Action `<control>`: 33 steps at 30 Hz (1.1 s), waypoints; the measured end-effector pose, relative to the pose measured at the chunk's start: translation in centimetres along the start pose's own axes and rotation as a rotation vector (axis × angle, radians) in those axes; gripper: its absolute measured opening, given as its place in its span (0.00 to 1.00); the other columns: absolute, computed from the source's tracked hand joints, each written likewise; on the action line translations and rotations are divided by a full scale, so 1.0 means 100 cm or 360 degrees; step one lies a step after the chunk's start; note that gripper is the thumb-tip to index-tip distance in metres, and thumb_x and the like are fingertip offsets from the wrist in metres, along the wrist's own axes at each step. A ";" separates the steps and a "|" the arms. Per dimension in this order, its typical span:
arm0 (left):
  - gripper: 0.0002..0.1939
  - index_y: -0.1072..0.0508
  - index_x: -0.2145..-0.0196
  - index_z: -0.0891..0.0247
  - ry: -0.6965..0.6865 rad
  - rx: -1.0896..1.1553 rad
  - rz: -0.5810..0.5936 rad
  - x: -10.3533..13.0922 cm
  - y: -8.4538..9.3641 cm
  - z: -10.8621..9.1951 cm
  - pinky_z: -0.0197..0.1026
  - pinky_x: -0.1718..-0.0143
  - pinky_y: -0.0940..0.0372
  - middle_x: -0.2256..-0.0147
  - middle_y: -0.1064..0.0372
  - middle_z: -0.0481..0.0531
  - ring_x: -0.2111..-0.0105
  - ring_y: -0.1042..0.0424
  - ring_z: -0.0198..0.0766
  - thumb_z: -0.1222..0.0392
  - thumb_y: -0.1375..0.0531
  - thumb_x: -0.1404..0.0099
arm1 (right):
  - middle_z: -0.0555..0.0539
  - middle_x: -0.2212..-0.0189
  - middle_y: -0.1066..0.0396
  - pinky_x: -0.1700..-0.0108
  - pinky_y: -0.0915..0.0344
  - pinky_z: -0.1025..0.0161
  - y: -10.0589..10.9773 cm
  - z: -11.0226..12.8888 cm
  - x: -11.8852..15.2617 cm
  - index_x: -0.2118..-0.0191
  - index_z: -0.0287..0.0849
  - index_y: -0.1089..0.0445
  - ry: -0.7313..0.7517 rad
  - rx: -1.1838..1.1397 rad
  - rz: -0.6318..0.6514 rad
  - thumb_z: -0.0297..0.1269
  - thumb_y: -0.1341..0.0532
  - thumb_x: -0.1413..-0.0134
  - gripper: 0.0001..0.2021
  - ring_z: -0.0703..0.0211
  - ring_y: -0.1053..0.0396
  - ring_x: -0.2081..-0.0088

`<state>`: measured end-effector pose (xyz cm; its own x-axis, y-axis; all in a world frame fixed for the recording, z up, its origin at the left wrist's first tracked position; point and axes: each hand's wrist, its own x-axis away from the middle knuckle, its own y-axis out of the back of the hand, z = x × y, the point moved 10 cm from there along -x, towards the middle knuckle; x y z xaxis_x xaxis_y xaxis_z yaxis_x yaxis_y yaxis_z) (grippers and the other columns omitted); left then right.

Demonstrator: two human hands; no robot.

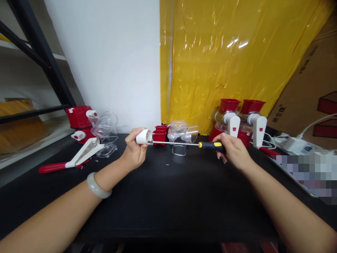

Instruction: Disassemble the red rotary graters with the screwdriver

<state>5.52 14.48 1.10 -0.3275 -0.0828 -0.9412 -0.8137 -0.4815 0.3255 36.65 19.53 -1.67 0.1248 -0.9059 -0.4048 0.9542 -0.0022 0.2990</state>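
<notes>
A white cylindrical part (142,137) is held in my left hand (135,149), its open end turned to the right. My right hand (230,150) grips the black and yellow handle of a screwdriver (212,145). The screwdriver's long shaft lies level and points left, its tip at the open end of the white part. Both hands are closed, above the black table (168,203). Behind the shaft stand small red parts (159,135) and clear plastic housings (181,131).
At the left are red bases (80,117), a red and white crank handle (79,156) and clear parts (105,128). Two assembled red and white devices (229,117) stand back right, near a white charger (293,144) with cables. A yellow plastic curtain hangs behind.
</notes>
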 end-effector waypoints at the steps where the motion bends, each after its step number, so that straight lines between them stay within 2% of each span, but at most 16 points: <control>1: 0.25 0.54 0.40 0.57 0.0004 0.0010 -0.0008 0.000 0.001 0.001 0.57 0.52 0.36 0.53 0.38 0.61 0.53 0.32 0.45 0.57 0.47 0.30 | 0.53 0.87 0.39 0.86 0.49 0.68 0.000 -0.001 0.000 0.67 0.42 0.35 -0.0020 0.0076 -0.0004 0.60 0.48 0.41 0.23 0.66 0.45 0.89; 4: 0.26 0.54 0.40 0.55 0.0019 0.0034 -0.0019 0.001 0.002 0.003 0.56 0.53 0.35 0.53 0.38 0.60 0.53 0.33 0.45 0.56 0.46 0.31 | 0.54 0.85 0.39 0.83 0.47 0.68 0.005 0.009 0.001 0.69 0.42 0.34 0.0119 0.0207 -0.0075 0.56 0.45 0.41 0.20 0.66 0.43 0.85; 7: 0.26 0.54 0.39 0.56 0.0044 0.0002 -0.0033 0.003 0.003 0.005 0.57 0.52 0.35 0.53 0.38 0.60 0.53 0.32 0.45 0.56 0.47 0.30 | 0.50 0.76 0.33 0.73 0.38 0.66 0.012 0.030 0.006 0.67 0.43 0.33 0.0444 0.0287 -0.0197 0.49 0.40 0.43 0.14 0.63 0.35 0.76; 10: 0.25 0.56 0.38 0.59 0.0077 -0.0049 -0.0051 0.004 0.004 0.008 0.58 0.51 0.37 0.52 0.39 0.62 0.54 0.32 0.44 0.58 0.50 0.29 | 0.48 0.67 0.32 0.63 0.35 0.64 0.013 0.042 0.012 0.64 0.45 0.33 0.0655 0.0264 -0.0224 0.44 0.35 0.47 0.10 0.60 0.32 0.65; 14: 0.27 0.57 0.38 0.59 0.0045 -0.0072 -0.0068 0.004 0.006 0.008 0.57 0.51 0.37 0.50 0.40 0.63 0.52 0.32 0.44 0.60 0.50 0.29 | 0.50 0.65 0.34 0.61 0.34 0.64 0.012 0.033 0.009 0.61 0.47 0.34 0.0543 -0.0003 -0.0215 0.43 0.32 0.51 0.14 0.60 0.33 0.64; 18: 0.28 0.56 0.38 0.56 -0.0002 -0.0050 -0.0064 0.001 0.005 0.003 0.57 0.53 0.35 0.51 0.40 0.61 0.51 0.34 0.46 0.60 0.48 0.30 | 0.52 0.70 0.35 0.69 0.33 0.65 0.007 0.018 0.005 0.61 0.48 0.36 0.0331 -0.0496 -0.0181 0.47 0.30 0.55 0.18 0.63 0.34 0.72; 20: 0.28 0.55 0.38 0.54 -0.0014 -0.0027 -0.0054 0.000 0.004 -0.001 0.57 0.54 0.35 0.51 0.41 0.61 0.52 0.34 0.46 0.60 0.46 0.31 | 0.53 0.75 0.35 0.75 0.35 0.66 0.005 0.013 0.003 0.63 0.47 0.36 0.0230 -0.0609 -0.0170 0.52 0.34 0.50 0.17 0.64 0.36 0.78; 23: 0.29 0.54 0.38 0.51 -0.0025 -0.0021 -0.0069 -0.002 0.004 -0.006 0.56 0.53 0.34 0.51 0.42 0.59 0.52 0.34 0.45 0.60 0.45 0.32 | 0.54 0.86 0.38 0.86 0.47 0.69 0.002 0.002 0.003 0.67 0.44 0.35 0.0024 -0.0494 -0.0157 0.61 0.47 0.42 0.22 0.67 0.46 0.89; 25: 0.29 0.54 0.38 0.52 -0.0047 -0.0021 -0.0075 -0.003 0.004 -0.009 0.56 0.54 0.34 0.51 0.42 0.59 0.52 0.34 0.45 0.61 0.46 0.32 | 0.55 0.90 0.41 0.89 0.53 0.69 0.004 -0.002 0.003 0.70 0.43 0.37 -0.0067 -0.0339 -0.0163 0.61 0.47 0.42 0.24 0.67 0.49 0.91; 29: 0.28 0.55 0.38 0.53 -0.0082 -0.0043 -0.0042 -0.002 0.001 -0.010 0.57 0.54 0.34 0.50 0.42 0.60 0.52 0.35 0.46 0.62 0.47 0.31 | 0.57 0.89 0.42 0.85 0.50 0.70 0.008 0.008 0.003 0.73 0.44 0.40 0.0067 -0.0241 -0.0151 0.55 0.40 0.45 0.19 0.67 0.45 0.88; 33: 0.27 0.55 0.39 0.53 -0.0050 -0.0080 -0.0032 0.000 0.001 -0.005 0.57 0.55 0.33 0.52 0.41 0.60 0.53 0.34 0.46 0.60 0.47 0.31 | 0.53 0.78 0.36 0.80 0.42 0.68 0.015 0.015 0.006 0.69 0.45 0.36 0.0219 -0.0112 -0.0177 0.51 0.38 0.45 0.15 0.65 0.39 0.80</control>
<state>5.65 14.03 1.14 -0.3266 -0.0457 -0.9440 -0.7954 -0.5263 0.3007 37.78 18.36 -0.10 0.0487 -0.8351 -0.5479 0.9803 -0.0653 0.1866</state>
